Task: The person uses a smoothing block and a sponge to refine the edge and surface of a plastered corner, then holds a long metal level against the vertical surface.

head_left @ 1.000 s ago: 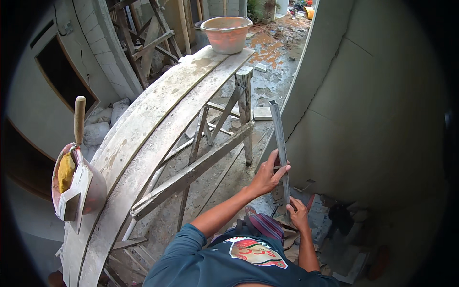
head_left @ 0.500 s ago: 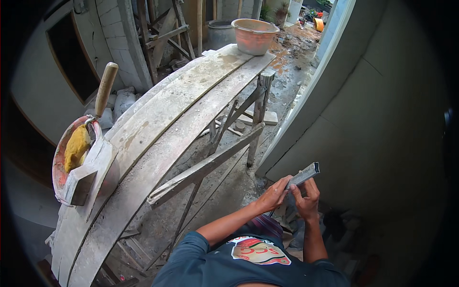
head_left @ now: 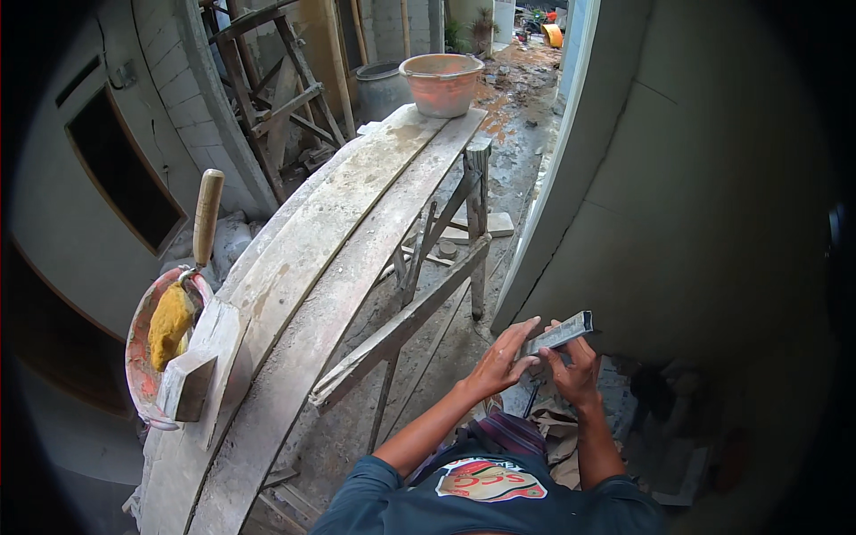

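Note:
A short grey hollow metal bar with a dark open end is held up in front of my body, slightly tilted. My left hand is at its left end, thumb below and extended fingers along the far side. Around the other end, my right hand pinches the bar with thumb and bent fingers. Part of the left end is hidden by my left fingers.
Dusty planks form a scaffold on my left, on a wooden trestle. A basin with a yellow sponge, a wooden-handled tool and a wooden float rests there. Another basin stands far; a wall rises right.
My left fingers have straightened and shifted left along the bar, showing more of its side. The right hand keeps its hold. The whole view has turned, so the planks appear lower.

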A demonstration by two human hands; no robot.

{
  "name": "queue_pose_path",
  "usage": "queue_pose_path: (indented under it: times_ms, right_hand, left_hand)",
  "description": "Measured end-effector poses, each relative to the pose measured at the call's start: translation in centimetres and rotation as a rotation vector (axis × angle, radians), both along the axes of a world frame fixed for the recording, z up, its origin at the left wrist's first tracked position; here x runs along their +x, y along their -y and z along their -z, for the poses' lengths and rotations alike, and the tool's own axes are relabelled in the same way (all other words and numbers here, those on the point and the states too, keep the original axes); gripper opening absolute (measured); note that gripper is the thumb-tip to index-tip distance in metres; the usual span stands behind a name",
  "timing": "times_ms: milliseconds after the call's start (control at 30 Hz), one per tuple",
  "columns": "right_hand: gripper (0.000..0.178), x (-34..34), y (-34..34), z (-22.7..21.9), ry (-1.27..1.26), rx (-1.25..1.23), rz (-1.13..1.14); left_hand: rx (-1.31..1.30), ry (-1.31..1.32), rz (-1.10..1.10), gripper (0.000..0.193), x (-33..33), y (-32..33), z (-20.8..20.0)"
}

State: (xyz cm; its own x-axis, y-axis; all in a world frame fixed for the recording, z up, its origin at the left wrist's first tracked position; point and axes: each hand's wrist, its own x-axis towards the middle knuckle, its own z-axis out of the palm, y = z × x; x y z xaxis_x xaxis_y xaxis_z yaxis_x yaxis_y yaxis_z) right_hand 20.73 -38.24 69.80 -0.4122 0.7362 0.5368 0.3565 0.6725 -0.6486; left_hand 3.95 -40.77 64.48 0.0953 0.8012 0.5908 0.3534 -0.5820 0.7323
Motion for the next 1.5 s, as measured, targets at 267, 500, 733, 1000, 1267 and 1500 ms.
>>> queue_pose_path:
  times_ms: [267, 500, 733, 1000, 1267, 1500]
  right_hand:
    - [0.024, 0.6, -4.2, -1.4, -0.042, 0.119, -0.03]
    - [0.043, 4.4, -12.3, -0.1, -0.176, -0.004, 0.028]
    - [0.042, 6.5, -19.8, 2.5, -0.163, -0.163, 0.037]
    - [0.033, 6.3, -26.5, 3.8, -0.157, 0.021, 0.072]
    - [0.027, 5.5, -30.3, -0.1, -0.183, 0.317, 0.169]
    - [0.028, 4.6, -32.9, -7.4, -0.315, 0.272, 0.114]
  left_hand:
    - [0.068, -0.002, 0.02, 0.042, 1.7, -4.9, -0.3]
    - [0.067, -0.012, -0.139, 0.048, 3.6, -13.3, -2.3]
    - [0.163, 0.072, -0.223, 0.052, 5.6, -23.9, -6.7]
    - [0.253, -0.026, -0.341, 0.051, 7.1, -30.6, -13.4]
    - [0.402, -0.06, -0.376, 0.061, 6.5, -33.9, -19.8]
    - [0.475, -0.085, -0.346, 0.071, 6.9, -35.6, -30.3]
